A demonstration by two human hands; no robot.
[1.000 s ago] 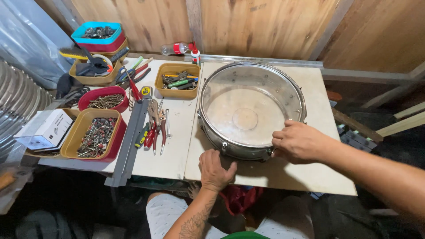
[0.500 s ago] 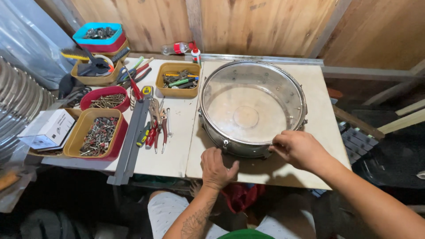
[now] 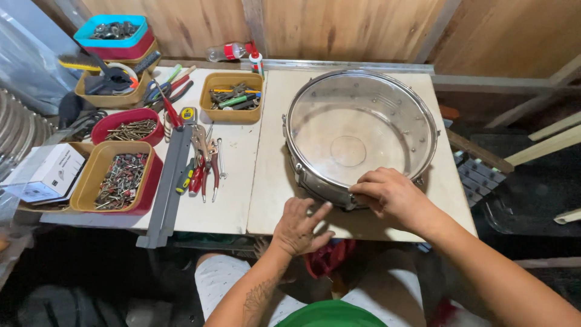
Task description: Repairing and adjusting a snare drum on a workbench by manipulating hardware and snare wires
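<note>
We had the drum (image 3: 357, 136) lying flat on the right board of the table (image 3: 266, 200). Our right hand (image 3: 390, 197) gripped its near rim with curled fingers; our left hand (image 3: 299, 227) lay open on the board just beside it, holding nothing.

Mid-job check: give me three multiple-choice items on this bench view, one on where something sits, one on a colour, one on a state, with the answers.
1. Where is the right hand?
A on the near rim of the metal drum shell
B in the screw tray
C on the white box

2. What colour is the top tray at the far left?
A yellow
B blue
C black

3. How does the drum shell lie?
A on its side
B open side up, flat on the board
C covered by a lid

Answers: 1 A, fingers curl over the near rim; 2 B, its rim is blue; 3 B, its inside shows.
</note>
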